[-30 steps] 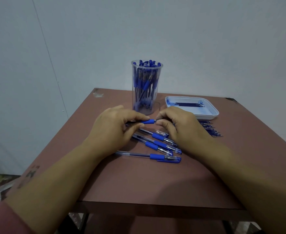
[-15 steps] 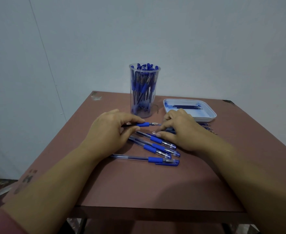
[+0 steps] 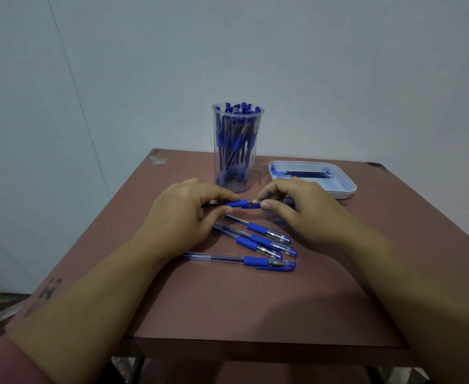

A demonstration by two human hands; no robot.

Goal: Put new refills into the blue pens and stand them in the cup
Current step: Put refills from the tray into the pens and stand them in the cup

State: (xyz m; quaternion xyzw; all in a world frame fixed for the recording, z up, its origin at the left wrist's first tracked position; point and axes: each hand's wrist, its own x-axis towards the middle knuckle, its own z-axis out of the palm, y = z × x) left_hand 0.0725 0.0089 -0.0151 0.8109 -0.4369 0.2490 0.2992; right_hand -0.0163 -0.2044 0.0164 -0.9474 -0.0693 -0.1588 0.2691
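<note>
I hold one blue pen (image 3: 240, 204) level above the table, between both hands. My left hand (image 3: 189, 214) grips its barrel, thumb and fingers curled round it. My right hand (image 3: 297, 209) pinches the tip end, where a cap or nose piece (image 3: 254, 204) sits against the blue grip. Several more capped blue pens (image 3: 258, 242) lie side by side on the table just below my hands. The clear cup (image 3: 237, 146), full of upright blue pens, stands behind my hands.
A white tray (image 3: 341, 180) with a few dark refills (image 3: 308, 174) sits at the back right. More refills lie partly hidden behind my right hand. The brown table (image 3: 255, 306) has its front edge near me and a wall behind.
My right hand had dropped to the table by the lying pens half a second ago. It has come back up to the tip of the held pen. The left hand stayed put.
</note>
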